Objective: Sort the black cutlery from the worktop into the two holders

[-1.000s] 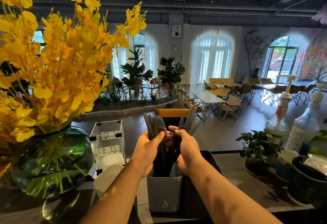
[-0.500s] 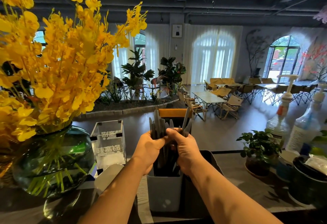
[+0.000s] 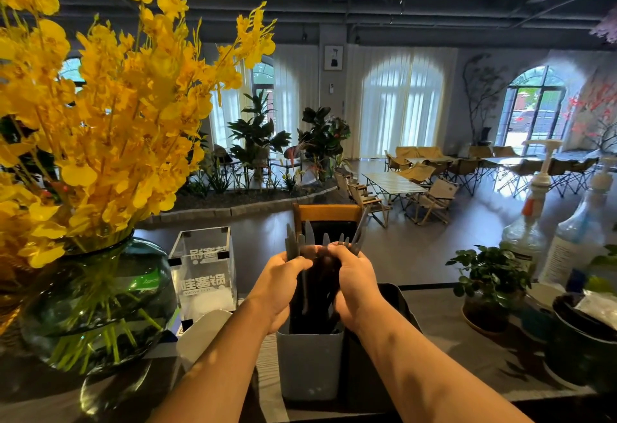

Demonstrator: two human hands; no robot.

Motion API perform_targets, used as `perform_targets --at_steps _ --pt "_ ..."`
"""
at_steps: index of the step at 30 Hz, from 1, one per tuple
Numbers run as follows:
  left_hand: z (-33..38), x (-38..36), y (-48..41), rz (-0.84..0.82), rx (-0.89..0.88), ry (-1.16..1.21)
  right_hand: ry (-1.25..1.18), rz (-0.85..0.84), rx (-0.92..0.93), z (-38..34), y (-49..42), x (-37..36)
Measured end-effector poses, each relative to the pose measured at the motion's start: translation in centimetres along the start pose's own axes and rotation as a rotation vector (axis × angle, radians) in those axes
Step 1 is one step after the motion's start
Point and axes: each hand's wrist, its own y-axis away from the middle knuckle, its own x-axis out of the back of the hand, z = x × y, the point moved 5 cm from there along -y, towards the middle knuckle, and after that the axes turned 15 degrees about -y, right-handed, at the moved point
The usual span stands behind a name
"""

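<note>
A bundle of black cutlery (image 3: 317, 284) stands upright in the grey holder (image 3: 310, 366) at the middle of the worktop. My left hand (image 3: 278, 284) grips the left side of the bundle, where knife tips stick up. My right hand (image 3: 355, 284) grips the right side, with fork tines and handles above my fingers. A second, dark holder (image 3: 399, 302) stands right beside the grey one, mostly hidden behind my right forearm; what it holds cannot be seen.
A green glass vase (image 3: 96, 302) of yellow flowers fills the left. A clear acrylic box (image 3: 203, 265) and a white object (image 3: 205, 332) stand left of the holders. At the right are a small potted plant (image 3: 489, 289), two pump bottles (image 3: 531, 219) and dark bowls (image 3: 584, 342).
Both hands have come down together with the cutlery, sinking the bundle deeper into the grey holder. The two bunches, earlier spread apart, now stand close together.
</note>
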Motion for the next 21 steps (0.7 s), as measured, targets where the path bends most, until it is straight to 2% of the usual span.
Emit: perform_targets --at_steps 8,13,18,21 --pt "-0.2 0.4 -0.5 0.006 -0.092 0.078 -0.020 -0.031 0.000 0.0 0.5 -0.3" --pt "0.4 0.2 0.0 0.031 -0.085 0.144 -0.088 -0.023 0.035 -0.1 0.5 -0.3" --pt "0.8 0.0 0.2 0.049 -0.111 0.083 -0.080 -0.045 0.061 -0.3 -0.2 -0.2" --pt "1.3 0.0 0.6 0.122 -0.134 -0.016 0.009 -0.028 0.082 -0.2 -0.1 -0.2"
